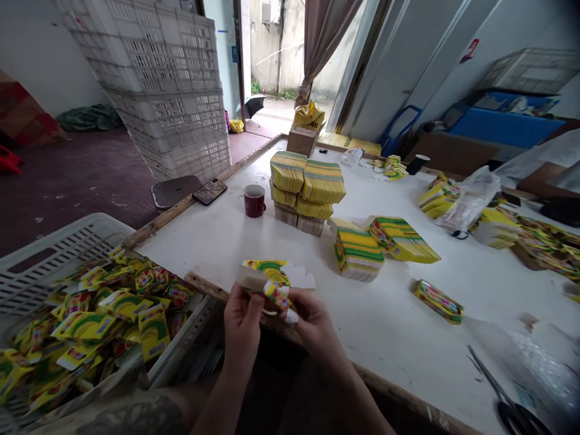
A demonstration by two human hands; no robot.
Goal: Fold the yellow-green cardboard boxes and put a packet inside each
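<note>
Over the table's front edge, a small yellow printed carton (277, 295) is held between my two hands. My left hand (242, 329) grips its left part, thumb on top. At its right end, the fingers of my right hand (317, 329) are closed on the carton near a white flap; the exact fold is blurred. A flattened yellow carton (267, 264) with white flaps lies on the table just beyond my hands. Farther right stand two bundles of flat cartons, a nearer bundle (360, 251) and another bundle (403, 238). A single closed-looking carton (438, 301) lies right of them.
A crate (102, 226) filled with yellow cartons stands at the left. On the white table (389, 338) are stacked carton bundles (308, 178), a maroon mug (254, 201), a phone (210, 191) and black scissors (507, 399). A person's arm (544, 178) shows at far right.
</note>
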